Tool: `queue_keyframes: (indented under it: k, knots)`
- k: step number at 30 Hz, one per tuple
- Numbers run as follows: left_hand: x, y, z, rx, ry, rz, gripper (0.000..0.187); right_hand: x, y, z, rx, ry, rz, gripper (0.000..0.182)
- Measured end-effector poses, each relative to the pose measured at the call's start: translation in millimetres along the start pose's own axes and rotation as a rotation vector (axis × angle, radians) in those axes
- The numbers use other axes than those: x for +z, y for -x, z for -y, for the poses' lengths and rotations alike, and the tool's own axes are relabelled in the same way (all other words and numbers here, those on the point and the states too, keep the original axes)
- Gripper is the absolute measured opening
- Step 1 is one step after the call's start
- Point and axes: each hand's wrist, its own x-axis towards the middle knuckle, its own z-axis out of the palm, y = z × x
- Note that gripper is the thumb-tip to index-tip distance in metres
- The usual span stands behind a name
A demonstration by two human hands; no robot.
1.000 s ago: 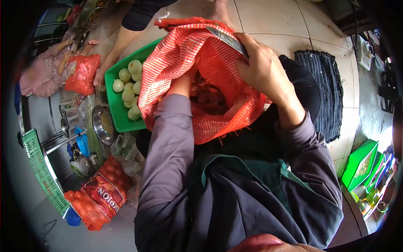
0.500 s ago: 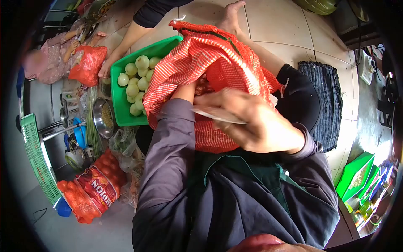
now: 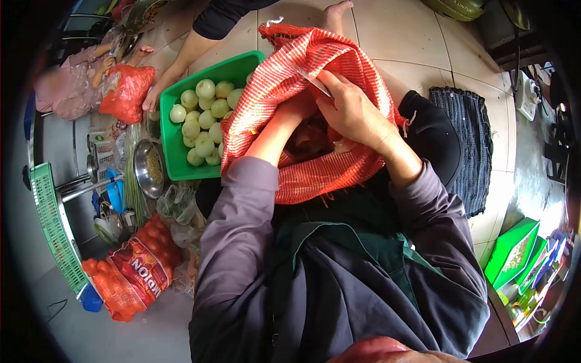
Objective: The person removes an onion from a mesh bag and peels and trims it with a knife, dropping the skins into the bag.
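A red-and-white woven sack stands open in my lap, with reddish-brown papery scraps dimly visible inside. My left hand reaches into its mouth; the wrist shows, but the fingers are hidden by the sack and shadow. Over the right side of the opening, my right hand is closed around a knife, whose thin blade points up and left. The handle is covered by my fingers. To the left of the sack, a green plastic tub holds several peeled onions.
A red mesh bag of onions lies at lower left, near a metal bowl. Another person in pink sits at upper left with a red bag. A dark woven mat lies at right.
My right hand has moved up and left with the knife, to the sack's mouth. The sack's cloth has shifted, uncovering more of the onions. My left hand stays in the sack.
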Motion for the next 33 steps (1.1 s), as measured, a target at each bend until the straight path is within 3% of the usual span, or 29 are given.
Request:
queue_keyframes:
  k: [1,5,8,9,11,13,16,18,20,24,25,26,28,31,33]
  knots:
    - [-27.1,-2.4,-22.7,-0.066,-0.167,0.22,0.041,-4.6,-0.2,4.2,0.045,-0.032,0.045,0.031]
    - [-54.7,8.3,-43.8,-0.326,0.258,0.51,0.037,-27.5,-2.0,27.0,0.182,-0.089,0.18,0.029]
    - [-45.6,36.9,-39.2,-0.293,0.362,0.052,0.039,-37.4,0.7,18.9,0.201,-0.183,0.284,0.028]
    - [-51.3,37.1,-45.7,-0.425,0.652,0.017,0.041,-40.1,1.0,19.7,0.187,-0.198,0.287,0.028]
    - [-59.4,48.1,-43.0,-0.489,0.973,0.121,0.041,-45.1,1.2,29.2,0.26,-0.223,0.332,0.029]
    - [-68.2,52.6,-31.7,-0.646,1.228,0.275,0.036,-39.5,3.2,30.5,0.151,-0.153,0.26,0.031]
    - [-71.9,56.6,-42.7,-0.737,1.537,0.086,0.033,-28.8,3.1,35.9,0.104,-0.107,0.211,0.033]
    - [-64.7,61.8,-24.3,-0.646,1.708,0.127,0.033,-15.4,4.5,28.0,-0.019,-0.072,0.123,0.037]
    - [-67.2,65.1,-28.4,-0.505,1.827,0.128,0.034,-12.6,5.1,26.9,0.021,0.014,0.125,0.046]
    - [-71.0,56.0,-23.3,-0.655,1.688,0.134,0.037,-14.9,5.2,24.9,-0.014,0.072,0.065,0.05]
    - [-66.2,49.2,-25.7,-0.721,1.39,0.024,0.04,-14.1,5.6,22.6,-0.038,0.079,0.031,0.05]
    - [-62.1,41.6,-23.9,-0.477,1.055,0.059,0.042,-13.9,5.1,20.5,-0.065,0.084,-0.002,0.05]
    - [-44.2,34.5,-11.0,-0.197,0.527,0.097,0.045,-18.7,2.2,19.9,0.036,0.092,-0.008,0.053]
    - [-17.0,21.4,-9.2,-0.255,0.64,0.098,0.06,-27.4,-2.3,17.1,0.105,0.114,-0.02,0.056]
    - [64.9,24.3,68.0,0.054,-0.535,-0.096,0.068,-30.5,-3.3,13.9,0.114,0.139,-0.05,0.058]
